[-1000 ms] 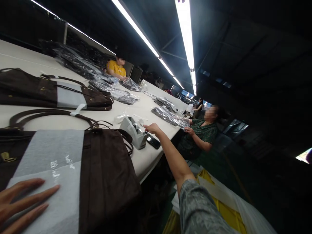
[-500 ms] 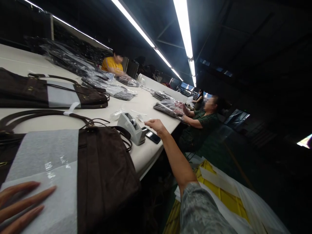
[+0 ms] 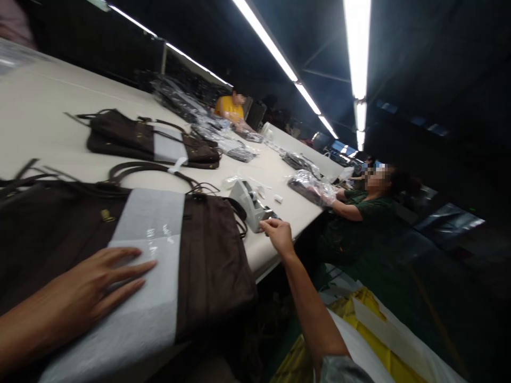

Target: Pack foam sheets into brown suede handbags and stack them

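A dark brown handbag [image 3: 211,260] lies on the table nearest me, with a white paper sheet [image 3: 157,213] wrapped around its middle. My left hand [image 3: 99,282] rests on that paper, fingers spread. My right hand [image 3: 279,236] is at the front end of a grey tape dispenser [image 3: 246,205], just off the bag's right side. Its thumb and fingertips are pinched together; whatever is between them is too small to make out. The bag's dark handles [image 3: 139,169] lie on the table behind it, with a white tag [image 3: 178,165] on them.
Another paper-wrapped brown bag [image 3: 128,138] lies farther back. Plastic-wrapped bags [image 3: 227,141] sit beyond it. Two people, in a yellow shirt [image 3: 228,108] and a dark green shirt [image 3: 369,210], handle wrapped bags. Yellow and white bundles [image 3: 371,324] stand below the table edge [image 3: 267,266].
My right hand has come down and back to the dispenser's front end, still pinched. My left hand stays on the paper. The view has turned left, showing more of the bag.
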{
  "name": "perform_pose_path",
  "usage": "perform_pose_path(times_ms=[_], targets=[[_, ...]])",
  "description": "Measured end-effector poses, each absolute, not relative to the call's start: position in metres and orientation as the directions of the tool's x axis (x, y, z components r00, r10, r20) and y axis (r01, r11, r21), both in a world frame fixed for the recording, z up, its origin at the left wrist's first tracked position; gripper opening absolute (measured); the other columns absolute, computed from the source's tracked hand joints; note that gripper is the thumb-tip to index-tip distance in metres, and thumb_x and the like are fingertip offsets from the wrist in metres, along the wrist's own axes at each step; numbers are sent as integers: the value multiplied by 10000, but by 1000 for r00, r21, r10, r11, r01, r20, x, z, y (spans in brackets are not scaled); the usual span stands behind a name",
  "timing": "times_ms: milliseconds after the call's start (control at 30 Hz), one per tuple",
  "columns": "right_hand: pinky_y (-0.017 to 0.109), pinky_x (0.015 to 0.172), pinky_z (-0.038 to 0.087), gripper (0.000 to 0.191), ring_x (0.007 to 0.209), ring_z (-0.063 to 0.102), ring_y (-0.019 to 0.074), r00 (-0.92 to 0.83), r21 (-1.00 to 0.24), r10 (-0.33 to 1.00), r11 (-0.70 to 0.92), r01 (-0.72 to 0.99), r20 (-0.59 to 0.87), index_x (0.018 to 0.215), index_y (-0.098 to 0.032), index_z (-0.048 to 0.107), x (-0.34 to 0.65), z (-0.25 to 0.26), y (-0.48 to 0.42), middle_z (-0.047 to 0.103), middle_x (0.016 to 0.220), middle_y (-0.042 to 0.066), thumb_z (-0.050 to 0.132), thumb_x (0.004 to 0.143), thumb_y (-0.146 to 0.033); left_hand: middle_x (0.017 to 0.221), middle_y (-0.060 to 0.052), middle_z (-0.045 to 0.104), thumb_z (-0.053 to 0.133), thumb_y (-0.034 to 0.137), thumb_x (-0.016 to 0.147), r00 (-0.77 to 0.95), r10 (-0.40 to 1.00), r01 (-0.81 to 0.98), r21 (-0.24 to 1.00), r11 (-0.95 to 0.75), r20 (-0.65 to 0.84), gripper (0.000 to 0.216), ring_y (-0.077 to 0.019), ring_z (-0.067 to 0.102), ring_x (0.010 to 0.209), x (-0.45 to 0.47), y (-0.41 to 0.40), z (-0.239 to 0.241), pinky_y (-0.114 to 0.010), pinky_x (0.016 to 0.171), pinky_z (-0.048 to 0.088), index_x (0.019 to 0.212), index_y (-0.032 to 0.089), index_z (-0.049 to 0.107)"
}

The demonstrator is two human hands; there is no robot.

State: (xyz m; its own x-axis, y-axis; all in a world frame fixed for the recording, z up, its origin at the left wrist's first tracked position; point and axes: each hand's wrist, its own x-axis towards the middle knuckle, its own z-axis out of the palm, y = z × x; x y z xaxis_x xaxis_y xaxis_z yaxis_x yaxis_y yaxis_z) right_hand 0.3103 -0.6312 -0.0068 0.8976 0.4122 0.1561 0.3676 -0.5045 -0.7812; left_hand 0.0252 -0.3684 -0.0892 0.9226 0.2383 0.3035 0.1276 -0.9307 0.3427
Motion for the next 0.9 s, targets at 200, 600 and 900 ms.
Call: perform_pose_path(times_ms=[200,600,900], targets=[[183,525,451,295,582,619,105,559,-986,820,-163,28,-120,775,-121,749,218,21,-544,728,723,65,825,681,-390,1336,-75,589,385,578,921,969,228,172,409,-896,93,462,-283,493,1280,20,-379,-55,-485,1103,405,1243,377,649],[142,432,411,184,476,582,71,555,-912,739,-398,-99,-383,640,-131,656,161,-35,-428,667,586,7,717,812,-111,1491,-89,471,506,405,908,981,121,46,419,-907,154,417,-313,415,1393,4,-372,-59,-516,1143,393,1296,303,619],[160,438,451,100,476,580,88,636,-898,718,-431,88,-283,711,-138,696,157,-51,-424,713,670,30,709,798,-186,1364,-116,569,578,308,871,955,151,21,449,-893,257,342,-319,515,1293,1,-380,-60,-489,1088,469,1195,293,688]])
